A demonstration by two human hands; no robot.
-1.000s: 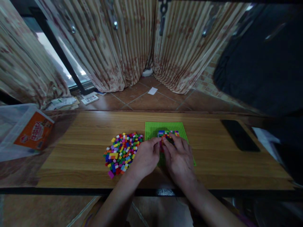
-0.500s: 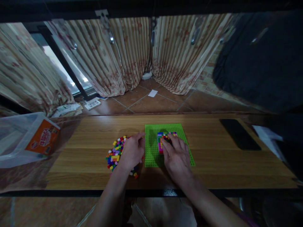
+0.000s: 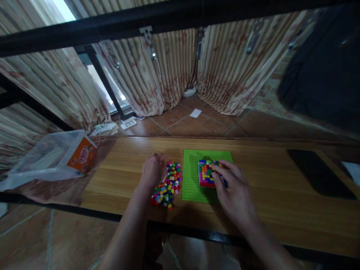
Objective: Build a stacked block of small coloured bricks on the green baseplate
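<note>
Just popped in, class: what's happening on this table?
A person's left hand is at a pile of small loose bricks; whether it grips one is unclear. The right hand touches a multicoloured brick build, partly covering it. The build sits on a green baseplate, right of the pile.

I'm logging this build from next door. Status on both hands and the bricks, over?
Left hand at left edge of loose bricks. Right hand at brick block, on green baseplate. Dark slab far right, away from hands.
</note>
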